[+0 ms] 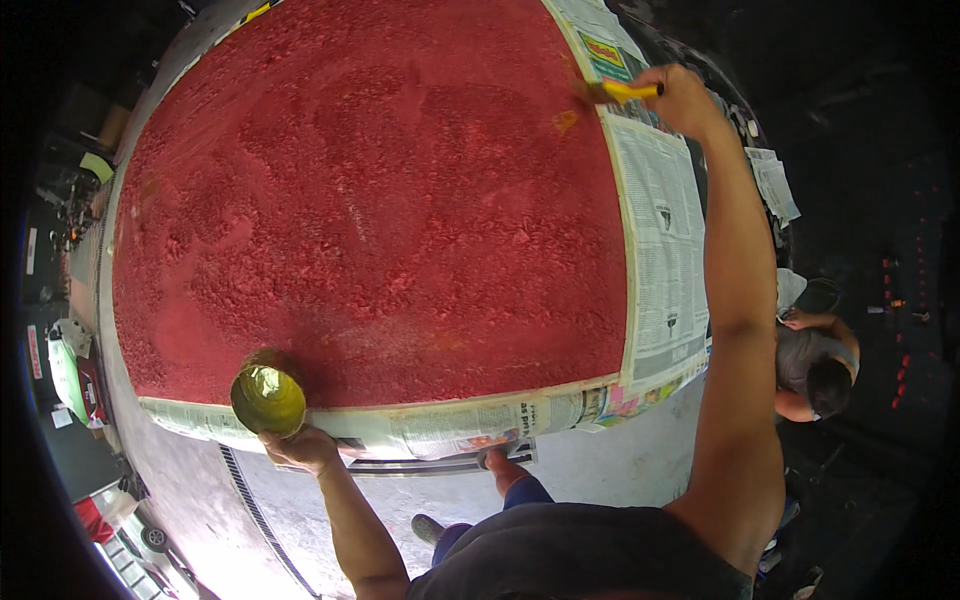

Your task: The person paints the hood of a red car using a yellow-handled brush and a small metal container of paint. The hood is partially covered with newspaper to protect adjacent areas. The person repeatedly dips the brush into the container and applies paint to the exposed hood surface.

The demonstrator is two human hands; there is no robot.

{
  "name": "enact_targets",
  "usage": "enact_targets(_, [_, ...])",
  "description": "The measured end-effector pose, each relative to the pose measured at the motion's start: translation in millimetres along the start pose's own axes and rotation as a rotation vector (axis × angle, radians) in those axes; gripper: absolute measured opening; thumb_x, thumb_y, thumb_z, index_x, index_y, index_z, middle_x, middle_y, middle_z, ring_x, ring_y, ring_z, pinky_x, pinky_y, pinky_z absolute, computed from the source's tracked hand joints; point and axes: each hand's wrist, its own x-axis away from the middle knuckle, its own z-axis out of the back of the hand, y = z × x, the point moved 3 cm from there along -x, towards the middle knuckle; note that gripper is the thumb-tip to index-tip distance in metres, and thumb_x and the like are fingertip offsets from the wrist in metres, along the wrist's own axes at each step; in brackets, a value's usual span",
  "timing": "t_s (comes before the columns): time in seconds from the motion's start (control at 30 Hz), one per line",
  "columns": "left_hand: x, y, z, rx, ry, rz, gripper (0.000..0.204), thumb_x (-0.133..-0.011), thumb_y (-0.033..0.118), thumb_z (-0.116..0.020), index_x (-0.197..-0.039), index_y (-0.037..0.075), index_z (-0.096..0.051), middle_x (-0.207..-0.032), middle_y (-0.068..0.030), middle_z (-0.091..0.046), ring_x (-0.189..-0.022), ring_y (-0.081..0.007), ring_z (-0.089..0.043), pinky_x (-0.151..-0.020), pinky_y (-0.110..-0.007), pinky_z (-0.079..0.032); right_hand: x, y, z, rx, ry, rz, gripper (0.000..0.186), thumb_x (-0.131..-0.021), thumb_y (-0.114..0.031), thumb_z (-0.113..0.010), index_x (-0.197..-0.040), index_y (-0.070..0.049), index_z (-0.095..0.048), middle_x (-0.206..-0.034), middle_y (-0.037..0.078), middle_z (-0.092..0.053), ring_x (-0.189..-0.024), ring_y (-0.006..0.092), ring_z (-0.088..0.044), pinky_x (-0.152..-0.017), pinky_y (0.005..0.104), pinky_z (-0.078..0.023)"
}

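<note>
R hand (688, 100): fingers closed round the yellow handle of a paintbrush (630, 92), out at the panel's far R edge. Bristle end blurred, pointing L over the border; can't tell if it's touching. Amber smear (566, 122) on the red just beside it.

L hand (305, 450): at the near L corner, gripping a round metal can (278, 410) by its near side; thumb & fingers partly hidden, so exact grip unclear. Can's mouth faces up twd the cam, inside yellow-green w/ 1 pale shiny patch. It's over the panel's near edge; can't tell if it rests there.

Red panel (380, 200) fills most of the view btwn the 2 hands: rough, wrinkled coat, smoother in spots, esp. near L. Newspaper sheets (660, 230) cover the R & near borders, w/ pale tape (630, 310) along the red.

Bg: 1 co-worker (825, 370) at far R, grey top, head bent, well apart from the panel. Floor grate (260, 520) runs along the pale floor (200, 500), lower L; 1 white vehicle (150, 550) beyond it.
</note>
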Motion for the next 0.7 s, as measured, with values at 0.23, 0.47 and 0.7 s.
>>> enact_targets(0.23, [-0.3, -4.4, 5.7, 0.050, 0.059, 0.053, 0.058, -0.092, 0.045, -0.056, -0.116, -0.008, -0.056, -0.121, -0.0198, -0.057, -0.110, -0.0291, -0.056, -0.100, -0.043, -0.042, -59.3, -1.2, -42.0, -0.111, 0.349, -0.085, 0.030, -0.083, -0.013, -0.071, -0.113, -0.012, -0.072, -0.085, 0.012, -0.071, -0.076, 0.0190, -0.067, -0.073, 0.0331, -0.051])
enact_targets(0.47, [1.2, 0.6, -2.8, 0.073, 0.002, 0.005, 0.059, -0.092, 0.045, -0.057, -0.117, -0.008, -0.057, -0.123, -0.0201, -0.057, -0.113, -0.0300, -0.056, -0.101, -0.043, -0.042, -43.1, 9.9, -43.3, 0.039, 0.172, -0.127, 0.035, -0.081, -0.009, -0.067, -0.114, -0.019, -0.072, -0.114, 0.017, -0.068, -0.104, 0.0316, -0.066, -0.093, 0.0381, -0.050])
enact_targets(0.7, [1.4, 5.1, -8.9, 0.025, 0.039, 0.066, 0.055, -0.092, 0.041, -0.055, -0.121, -0.005, -0.054, -0.125, -0.0202, -0.055, -0.112, -0.0331, -0.058, -0.097, -0.046, -0.048, -24.2, 7.5, -4.5, -0.026, 0.213, -0.039, 0.037, -0.075, -0.009, -0.068, -0.111, -0.013, -0.073, -0.094, 0.014, -0.073, -0.088, 0.0265, -0.069, -0.083, 0.0359, -0.051])
